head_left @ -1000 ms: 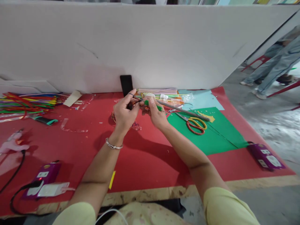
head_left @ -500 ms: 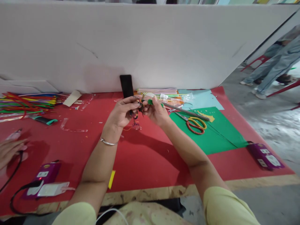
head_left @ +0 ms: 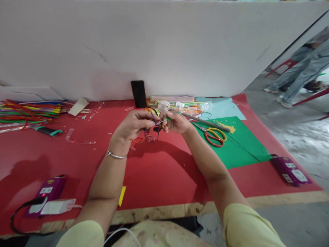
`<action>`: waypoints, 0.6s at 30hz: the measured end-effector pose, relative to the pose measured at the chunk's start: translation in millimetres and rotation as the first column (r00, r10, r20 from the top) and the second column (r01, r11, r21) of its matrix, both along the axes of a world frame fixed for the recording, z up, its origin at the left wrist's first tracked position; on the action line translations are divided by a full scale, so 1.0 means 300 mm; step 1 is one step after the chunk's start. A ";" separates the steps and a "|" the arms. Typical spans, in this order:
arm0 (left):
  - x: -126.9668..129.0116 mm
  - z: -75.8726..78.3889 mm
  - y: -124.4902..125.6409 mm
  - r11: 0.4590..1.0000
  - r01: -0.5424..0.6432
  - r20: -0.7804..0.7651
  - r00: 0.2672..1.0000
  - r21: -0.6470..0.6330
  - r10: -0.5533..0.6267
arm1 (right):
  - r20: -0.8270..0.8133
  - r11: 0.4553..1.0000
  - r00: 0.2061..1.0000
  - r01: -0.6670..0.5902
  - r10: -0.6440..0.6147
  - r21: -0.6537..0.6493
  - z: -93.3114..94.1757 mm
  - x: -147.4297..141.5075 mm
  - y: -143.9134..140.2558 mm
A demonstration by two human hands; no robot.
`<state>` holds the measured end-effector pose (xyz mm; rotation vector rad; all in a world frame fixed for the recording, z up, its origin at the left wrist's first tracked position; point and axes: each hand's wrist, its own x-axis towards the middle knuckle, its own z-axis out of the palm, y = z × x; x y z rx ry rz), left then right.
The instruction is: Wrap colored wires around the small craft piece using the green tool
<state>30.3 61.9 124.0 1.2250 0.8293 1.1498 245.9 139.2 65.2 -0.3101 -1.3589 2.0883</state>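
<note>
My left hand [head_left: 133,125] and my right hand [head_left: 177,122] are raised together over the red table cover [head_left: 84,161], fingertips almost touching. Between them they pinch a small craft piece [head_left: 157,124] of thin dark and coloured wire with a green stem end; its exact shape is too small to tell. A silver bangle sits on my left wrist. A small pinkish clear bit [head_left: 149,137] lies on the table just below the hands.
Red-and-yellow scissors [head_left: 214,136] and a grey rod [head_left: 205,121] lie on green paper [head_left: 236,147] to the right. Coloured pipe cleaners [head_left: 31,111] are piled far left. A black phone [head_left: 138,93] leans on the white partition. Purple power strips [head_left: 47,190] [head_left: 290,169] sit near the front edge.
Both hands shifted slightly and turned the small piece between the fingers. A co-worker's hand and the pink object at the left edge have gone from view.
</note>
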 end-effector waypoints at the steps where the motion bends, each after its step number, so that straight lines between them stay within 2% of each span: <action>1: -0.004 -0.002 -0.001 1.000 0.015 -0.027 1.000 0.007 -0.015 | 0.010 0.999 1.000 -0.023 0.023 0.040 0.000 0.010 0.004; 6: -0.016 -0.008 -0.006 0.999 0.007 -0.147 0.989 0.040 -0.001 | 0.087 0.984 0.996 -0.032 0.017 0.173 0.035 0.055 -0.004; 14: -0.029 -0.008 -0.003 0.996 -0.065 -0.191 0.979 0.061 0.076 | 0.135 0.953 0.972 0.154 -0.194 0.262 0.090 0.054 -0.051; 18: -0.027 -0.008 -0.004 0.979 -0.173 -0.230 0.954 0.105 0.193 | 0.155 0.893 0.936 0.236 -0.314 0.384 0.113 0.054 -0.071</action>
